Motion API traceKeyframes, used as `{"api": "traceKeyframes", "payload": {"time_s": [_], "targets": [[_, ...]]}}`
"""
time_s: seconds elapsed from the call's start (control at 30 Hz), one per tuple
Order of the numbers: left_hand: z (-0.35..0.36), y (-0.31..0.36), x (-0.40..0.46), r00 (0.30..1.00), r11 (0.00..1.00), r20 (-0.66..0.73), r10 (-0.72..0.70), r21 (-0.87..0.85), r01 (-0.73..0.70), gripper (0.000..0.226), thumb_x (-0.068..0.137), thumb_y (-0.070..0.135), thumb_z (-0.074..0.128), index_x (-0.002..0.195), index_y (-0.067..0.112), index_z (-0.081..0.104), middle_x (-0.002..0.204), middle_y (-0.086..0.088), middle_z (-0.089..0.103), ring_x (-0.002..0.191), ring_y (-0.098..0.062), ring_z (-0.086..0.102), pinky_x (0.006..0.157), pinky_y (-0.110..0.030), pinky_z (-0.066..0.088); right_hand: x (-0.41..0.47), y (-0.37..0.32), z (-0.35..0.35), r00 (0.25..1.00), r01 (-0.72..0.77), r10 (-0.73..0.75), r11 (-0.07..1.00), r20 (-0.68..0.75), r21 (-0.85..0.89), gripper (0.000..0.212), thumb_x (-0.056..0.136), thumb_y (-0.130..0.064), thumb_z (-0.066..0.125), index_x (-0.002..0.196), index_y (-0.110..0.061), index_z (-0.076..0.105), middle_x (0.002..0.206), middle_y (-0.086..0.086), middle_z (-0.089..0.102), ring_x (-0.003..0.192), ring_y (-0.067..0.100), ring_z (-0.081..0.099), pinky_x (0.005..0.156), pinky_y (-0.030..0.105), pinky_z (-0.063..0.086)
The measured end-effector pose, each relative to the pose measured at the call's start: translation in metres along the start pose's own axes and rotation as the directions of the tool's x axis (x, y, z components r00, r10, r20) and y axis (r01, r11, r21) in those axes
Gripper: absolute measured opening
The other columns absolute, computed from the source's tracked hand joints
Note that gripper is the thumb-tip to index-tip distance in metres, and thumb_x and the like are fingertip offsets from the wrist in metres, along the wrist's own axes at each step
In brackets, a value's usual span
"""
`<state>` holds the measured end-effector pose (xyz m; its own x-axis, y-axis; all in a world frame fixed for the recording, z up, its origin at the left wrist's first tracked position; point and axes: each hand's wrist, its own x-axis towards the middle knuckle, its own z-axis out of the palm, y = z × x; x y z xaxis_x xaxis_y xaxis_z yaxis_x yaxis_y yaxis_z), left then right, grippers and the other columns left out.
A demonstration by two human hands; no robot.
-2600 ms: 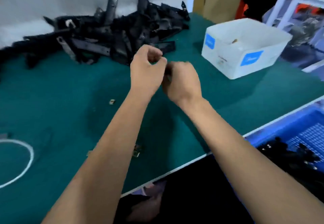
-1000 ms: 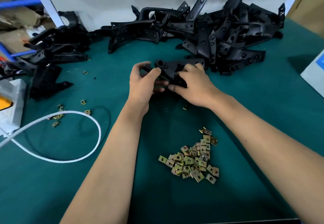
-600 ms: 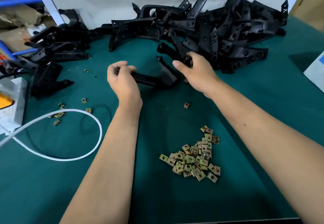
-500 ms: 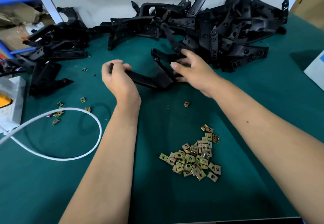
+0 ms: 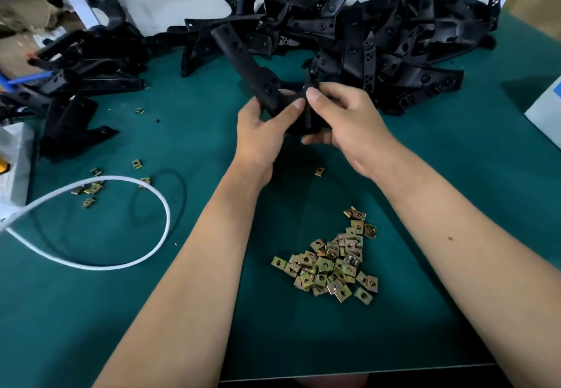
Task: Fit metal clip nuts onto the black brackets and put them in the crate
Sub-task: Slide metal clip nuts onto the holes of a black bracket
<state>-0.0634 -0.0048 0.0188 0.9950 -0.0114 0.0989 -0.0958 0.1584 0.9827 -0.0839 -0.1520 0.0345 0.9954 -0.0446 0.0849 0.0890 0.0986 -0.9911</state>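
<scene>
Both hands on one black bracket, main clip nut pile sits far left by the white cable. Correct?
Not quite. Both the left hand and right hand do hold the black bracket, but the head view shows the main clip nut pile near the front edge, between the forearms; only a few strays lie by the white cable.

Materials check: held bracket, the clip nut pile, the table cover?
Held bracket: likely matte black moulded plastic or coated metal; dull, no glint, punched holes.
Clip nuts: metal with yellowish plating; brassy sheen, thin folded squares.
Table cover: looks like a dark green rubber mat; even, low gloss.
</scene>
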Motion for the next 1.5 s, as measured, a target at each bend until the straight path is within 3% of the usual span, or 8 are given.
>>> {"api": "traceKeyframes", "payload": {"time_s": [0.07, 0.13, 0.23, 0.53, 0.67, 0.87, 1.17, 1.5], "targets": [[-0.003, -0.003, 0.002, 0.999, 1.0, -0.042, -0.01, -0.02, 0.009, 0.017, 0.094, 0.007, 0.071, 0.109, 0.0, 0.069, 0.111, -0.02, 0.074, 0.108, -0.037, 0.071, 0.097, -0.058, 0.056, -0.007, -0.001, -0.008, 0.999, -0.026, 0.027, 0.998, 0.019, -0.059, 0.031, 0.103, -0.026, 0.063, 0.132, -0.015, 0.058, 0.107, 0.002, 0.071, 0.094, 0.012, 0.075, 0.07, 0.037, 0.065], [-0.004, -0.004, 0.004, 0.994, 0.999, -0.106, -0.004, -0.042, 0.0, 0.006, 0.096, 0.004, 0.067, 0.098, 0.009, 0.07, 0.113, -0.014, 0.075, 0.112, -0.034, 0.069, 0.097, -0.057, 0.056, -0.014, 0.0, -0.02, 1.0, 0.007, -0.003, 0.926, 0.011, -0.378, 0.049, 0.1, -0.031, 0.068, 0.143, -0.017, 0.05, 0.103, 0.002, 0.068, 0.088, 0.013, 0.074, 0.068, 0.035, 0.065], [-0.009, -0.005, 0.009, 0.969, 0.996, -0.243, -0.038, -0.082, 0.018, 0.011, 0.1, 0.006, 0.062, 0.093, 0.013, 0.065, 0.112, -0.009, 0.073, 0.111, -0.028, 0.068, 0.098, -0.051, 0.057, -0.018, -0.002, -0.041, 0.986, 0.137, -0.028, 0.697, 0.164, -0.704, 0.024, 0.092, -0.03, 0.077, 0.112, -0.019, 0.071, 0.091, -0.007, 0.071, 0.081, 0.011, 0.069, 0.076, 0.035, 0.061], [-0.015, 0.001, 0.003, 0.991, 0.961, -0.115, -0.071, -0.275, 0.037, 0.016, 0.108, 0.017, 0.052, 0.093, 0.02, 0.054, 0.099, -0.013, 0.064, 0.092, -0.032, 0.068, 0.076, -0.041, 0.06, -0.029, 0.0, -0.032, 0.912, 0.284, 0.093, 0.56, 0.4, -0.778, 0.011, 0.085, -0.019, 0.084, 0.088, -0.025, 0.075, 0.086, -0.012, 0.069, 0.078, 0.008, 0.06, 0.069, 0.02, 0.046], [-0.012, 0.004, -0.004, 0.995, 0.949, 0.022, -0.1, -0.3, 0.102, 0.016, 0.108, 0.022, 0.051, 0.093, 0.025, 0.052, 0.096, -0.002, 0.07, 0.087, -0.023, 0.071, 0.069, -0.037, 0.059, -0.03, 0.003, -0.032, 0.936, 0.3, -0.029, 0.587, 0.351, -0.752, 0.013, 0.085, -0.014, 0.083, 0.087, -0.02, 0.072, 0.083, -0.01, 0.071, 0.076, 0.004, 0.064, 0.069, 0.016, 0.047], [-0.009, 0.001, -0.011, 0.983, 0.981, 0.144, -0.11, -0.142, 0.13, 0.018, 0.105, 0.019, 0.058, 0.088, 0.024, 0.059, 0.096, -0.004, 0.074, 0.08, -0.021, 0.071, 0.062, -0.036, 0.059, -0.03, 0.006, -0.026, 0.982, 0.181, -0.142, 0.881, 0.122, -0.438, 0.035, 0.079, -0.008, 0.087, 0.103, -0.02, 0.065, 0.073, -0.002, 0.069, 0.066, 0.011, 0.056, 0.067, 0.025, 0.048], [-0.003, 0.003, -0.011, 0.985, 0.974, -0.122, -0.119, -0.206, 0.092, 0.038, 0.1, 0.03, 0.068, 0.065, 0.022, 0.054, 0.064, 0.005, 0.057, 0.059, -0.011, 0.055, 0.054, -0.028, 0.046, -0.035, 0.008, -0.017, 0.985, 0.172, -0.168, 0.971, 0.039, -0.165, 0.026, 0.082, -0.002, 0.082, 0.098, -0.015, 0.066, 0.069, -0.005, 0.066, 0.062, 0.009, 0.06, 0.066, 0.022, 0.05], [0.002, 0.002, -0.009, 0.944, 0.957, -0.272, -0.187, -0.267, 0.113, 0.042, 0.093, 0.033, 0.076, 0.071, 0.019, 0.044, 0.067, 0.001, 0.051, 0.066, -0.021, 0.054, 0.062, -0.035, 0.05, -0.041, 0.011, 0.003, 0.995, 0.039, -0.046, 0.996, 0.091, 0.081, 0.018, 0.086, 0.015, 0.072, 0.093, -0.002, 0.076, 0.087, 0.013, 0.077, 0.084, 0.027, 0.077, 0.077, 0.028, 0.061]]}}
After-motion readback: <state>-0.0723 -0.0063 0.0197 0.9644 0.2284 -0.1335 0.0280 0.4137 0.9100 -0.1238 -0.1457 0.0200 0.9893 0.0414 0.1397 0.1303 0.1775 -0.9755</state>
